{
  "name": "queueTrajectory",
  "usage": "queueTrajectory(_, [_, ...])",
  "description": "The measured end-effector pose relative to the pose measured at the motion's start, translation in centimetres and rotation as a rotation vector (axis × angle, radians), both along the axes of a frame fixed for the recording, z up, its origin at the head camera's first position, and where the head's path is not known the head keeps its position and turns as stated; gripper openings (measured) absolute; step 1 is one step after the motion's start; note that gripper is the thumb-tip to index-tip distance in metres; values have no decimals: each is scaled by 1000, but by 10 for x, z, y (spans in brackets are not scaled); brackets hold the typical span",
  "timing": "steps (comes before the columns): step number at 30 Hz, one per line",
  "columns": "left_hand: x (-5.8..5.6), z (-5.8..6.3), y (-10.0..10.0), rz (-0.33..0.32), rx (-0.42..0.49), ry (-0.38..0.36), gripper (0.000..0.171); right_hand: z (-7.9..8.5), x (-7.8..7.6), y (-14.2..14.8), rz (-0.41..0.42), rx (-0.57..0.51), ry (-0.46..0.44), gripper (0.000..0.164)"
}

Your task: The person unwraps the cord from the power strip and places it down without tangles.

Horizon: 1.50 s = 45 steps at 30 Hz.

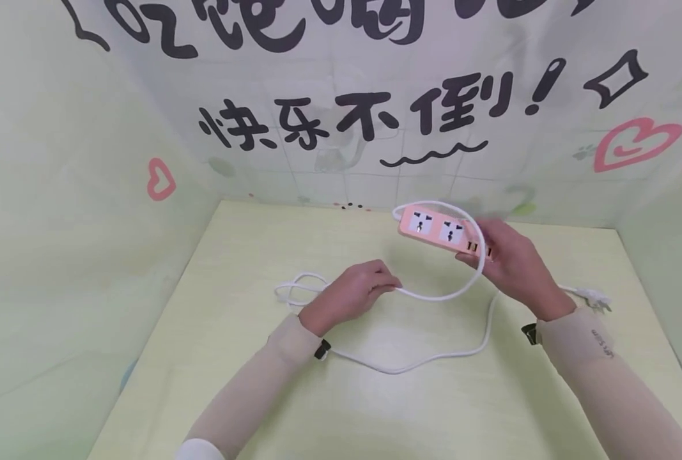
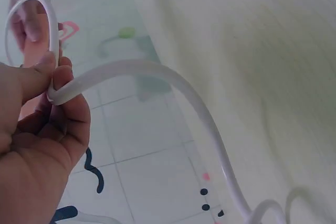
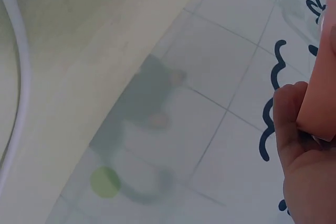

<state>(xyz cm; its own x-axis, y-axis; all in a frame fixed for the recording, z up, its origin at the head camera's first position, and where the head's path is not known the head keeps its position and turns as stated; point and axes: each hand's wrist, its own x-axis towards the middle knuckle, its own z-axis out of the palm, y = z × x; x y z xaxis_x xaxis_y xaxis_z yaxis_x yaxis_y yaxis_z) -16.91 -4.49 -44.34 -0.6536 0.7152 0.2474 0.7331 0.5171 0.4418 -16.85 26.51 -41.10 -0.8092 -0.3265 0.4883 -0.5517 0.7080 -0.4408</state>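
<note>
A pink power strip (image 1: 435, 228) with white socket faces and USB ports is held up off the table by my right hand (image 1: 516, 265), which grips its right end. In the right wrist view the strip's plain pink side (image 3: 318, 93) shows between thumb and fingers. The white cord (image 1: 433, 298) leaves the strip's left end and arcs over and down in front of it. My left hand (image 1: 355, 291) pinches this cord between thumb and fingertips, lower and to the left; the left wrist view shows the pinched cord (image 2: 131, 68) bending away from the fingers.
Loops of the cord (image 1: 300, 281) lie on the pale table (image 1: 214, 383) left of the left hand. More cord (image 1: 398, 370) curves across the front, and the plug (image 1: 596, 298) lies at the right. A printed backdrop (image 1: 317, 179) stands behind the table, with side walls left and right.
</note>
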Motion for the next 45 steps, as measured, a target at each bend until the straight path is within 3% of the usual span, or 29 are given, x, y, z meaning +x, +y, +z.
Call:
queueTrajectory(4, [4, 22, 2, 8, 169, 7, 18, -12, 1, -1, 39, 6, -38, 52])
queueTrajectory(8, [-3, 43, -6, 121, 320, -1, 17, -20, 4, -5, 63, 66, -88, 53])
queueTrajectory(13, [-24, 48, -29, 312, 452, -5, 17, -24, 8, -5, 66, 136, -132, 58])
queueTrajectory(17, [-40, 47, -51, 427, 512, 43, 17, -27, 9, 2, 48, 166, -158, 58])
queueTrajectory(21, [-52, 43, -72, 531, 466, 94, 17, -31, 7, 13, 22, 195, -198, 57])
queueTrajectory(24, [-59, 37, -85, 609, 379, 68, 19, -36, 4, 23, -10, 204, -259, 55])
queueTrajectory(29, [-69, 24, -102, 734, 286, -154, 23, -44, -3, 40, -84, 198, -373, 54])
queueTrajectory(35, [-84, 6, -128, 834, 243, -406, 27, -57, -16, 62, -155, 168, -465, 58])
queueTrajectory(40, [-92, -11, -152, 885, 203, -490, 28, -66, -23, 79, -213, 132, -527, 64])
queueTrajectory(45, [-94, -29, -171, 870, 198, -514, 27, -71, -27, 88, -232, 112, -568, 65])
